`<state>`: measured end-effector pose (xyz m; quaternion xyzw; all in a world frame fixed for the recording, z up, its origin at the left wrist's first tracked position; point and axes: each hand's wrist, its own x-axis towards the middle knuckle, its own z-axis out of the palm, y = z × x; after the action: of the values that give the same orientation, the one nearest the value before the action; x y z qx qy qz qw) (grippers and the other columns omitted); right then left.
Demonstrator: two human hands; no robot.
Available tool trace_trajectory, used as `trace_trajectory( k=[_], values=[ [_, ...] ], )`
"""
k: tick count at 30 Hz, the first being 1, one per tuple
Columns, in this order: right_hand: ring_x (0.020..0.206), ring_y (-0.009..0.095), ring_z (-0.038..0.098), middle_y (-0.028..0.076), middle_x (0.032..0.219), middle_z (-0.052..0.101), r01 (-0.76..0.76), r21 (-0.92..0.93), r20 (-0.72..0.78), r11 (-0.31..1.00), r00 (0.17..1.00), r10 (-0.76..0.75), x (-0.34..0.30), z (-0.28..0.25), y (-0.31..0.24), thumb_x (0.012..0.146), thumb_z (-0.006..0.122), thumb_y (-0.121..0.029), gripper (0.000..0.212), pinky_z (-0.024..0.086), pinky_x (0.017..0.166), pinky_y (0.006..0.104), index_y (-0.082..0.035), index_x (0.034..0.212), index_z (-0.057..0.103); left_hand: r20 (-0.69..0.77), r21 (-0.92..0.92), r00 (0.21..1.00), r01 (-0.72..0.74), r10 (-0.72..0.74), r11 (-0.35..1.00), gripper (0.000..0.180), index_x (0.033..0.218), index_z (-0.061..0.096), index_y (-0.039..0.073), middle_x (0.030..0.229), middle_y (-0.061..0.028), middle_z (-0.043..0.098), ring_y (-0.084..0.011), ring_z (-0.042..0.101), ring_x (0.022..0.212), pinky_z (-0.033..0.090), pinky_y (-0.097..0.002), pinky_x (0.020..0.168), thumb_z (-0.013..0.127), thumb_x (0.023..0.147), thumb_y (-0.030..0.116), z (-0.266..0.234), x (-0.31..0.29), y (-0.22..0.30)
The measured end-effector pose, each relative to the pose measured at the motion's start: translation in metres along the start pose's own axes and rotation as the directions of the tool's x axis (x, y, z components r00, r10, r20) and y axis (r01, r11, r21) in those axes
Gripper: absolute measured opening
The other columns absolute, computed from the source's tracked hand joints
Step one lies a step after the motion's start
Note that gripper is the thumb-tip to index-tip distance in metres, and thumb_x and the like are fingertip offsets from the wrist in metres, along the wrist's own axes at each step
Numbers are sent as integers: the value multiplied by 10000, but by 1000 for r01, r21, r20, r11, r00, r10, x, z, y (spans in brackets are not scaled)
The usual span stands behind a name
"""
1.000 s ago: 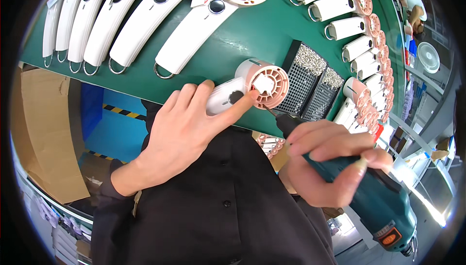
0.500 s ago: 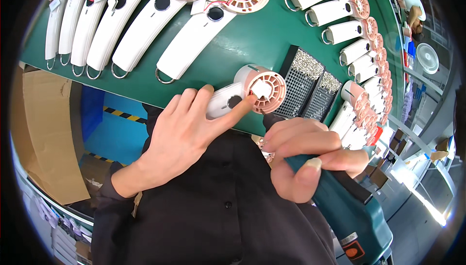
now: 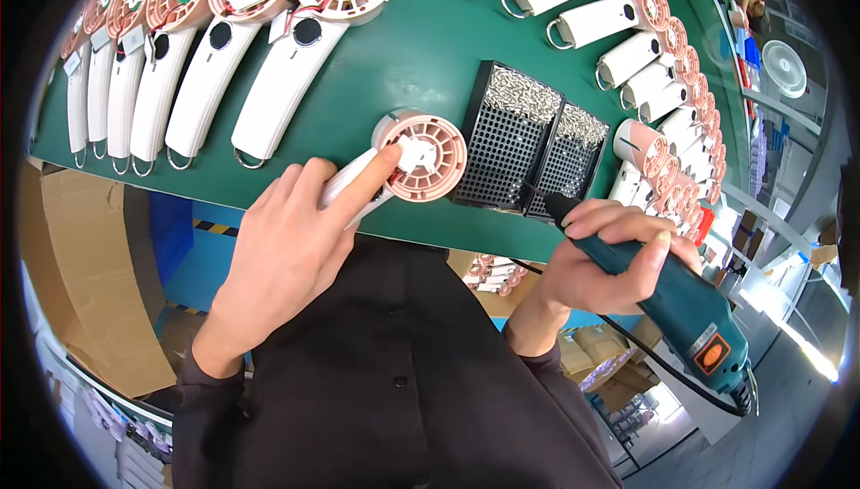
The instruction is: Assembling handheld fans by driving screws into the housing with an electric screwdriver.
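My left hand (image 3: 291, 243) grips the white handle of a small handheld fan (image 3: 421, 195), its index finger stretched onto the white piece in the middle of the pink, slotted round head. The fan lies on the green table near the front edge, and the hand hides much of its handle. In my right hand (image 3: 618, 261) is a dark teal electric screwdriver (image 3: 685, 310), fingers wrapped round its body. Its thin bit reaches over the front of a black perforated screw tray (image 3: 502, 144) with two sections, small silver screws heaped at their far ends. Whether the bit touches a screw cannot be made out.
White-handled fans (image 3: 291, 77) with pink heads and loops line the table's far left. More fans (image 3: 596, 19) curve along the right side. A black cable (image 3: 658, 359) hangs from the screwdriver. A cardboard box (image 3: 90, 283) stands below the table at left.
The screwdriver has moved from beside the fan's head to the right, over the screw tray. My left hand stays on the fan. The whole view has shifted a little.
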<state>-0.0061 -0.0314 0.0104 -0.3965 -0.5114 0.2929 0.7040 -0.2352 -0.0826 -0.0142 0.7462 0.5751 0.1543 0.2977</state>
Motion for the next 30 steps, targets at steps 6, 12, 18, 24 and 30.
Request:
trace_trajectory(
  k=[6, 12, 18, 24, 30],
  values=[
    [351, 227, 442, 132, 577, 451, -22, -53, -60, 998, 998, 19, -2, -7, 7, 875, 498, -70, 220, 453, 331, 366, -53, 1032, 344, -42, 55, 999, -25, 27, 998, 569, 1329, 542, 231, 912, -96, 487, -261, 505, 739, 456, -383, 683, 641, 800, 46, 2, -1, -1],
    [357, 224, 454, 128, 575, 456, -18, -48, -36, 999, 999, 16, -4, -6, 10, 875, 519, -67, 223, 458, 340, 369, -51, 1021, 351, -47, 86, 998, -28, 32, 996, 570, 1304, 567, 245, 951, -98, 512, -257, 526, 752, 467, -379, 697, 632, 781, 27, -1, -1, 1],
    [356, 230, 460, 138, 585, 462, 18, -72, -24, 997, 1000, -19, -3, -5, 8, 886, 482, -51, 184, 460, 338, 374, -54, 1011, 347, -51, 40, 998, -35, 37, 999, 602, 1295, 574, 279, 985, -104, 521, -261, 542, 755, 486, -376, 685, 609, 763, -1, 0, -3, -1],
    [333, 216, 430, 118, 618, 436, 74, 43, 10, 996, 997, -74, 1, 10, -17, 959, 360, -184, 200, 433, 318, 355, -66, 1119, 377, -77, 49, 994, -71, 75, 996, 607, 1311, 551, 311, 997, -117, 520, -259, 541, 741, 485, -358, 673, 597, 783, 14, 1, -7, -6],
    [370, 182, 403, 74, 658, 411, 64, 146, 229, 987, 968, -97, 3, 53, -35, 937, 409, -281, 305, 358, 339, 337, -34, 1104, 470, -53, 58, 990, -127, 130, 990, 645, 1331, 529, 289, 975, -118, 512, -243, 526, 764, 484, -352, 659, 588, 766, -17, 0, -3, -7]
  ],
)
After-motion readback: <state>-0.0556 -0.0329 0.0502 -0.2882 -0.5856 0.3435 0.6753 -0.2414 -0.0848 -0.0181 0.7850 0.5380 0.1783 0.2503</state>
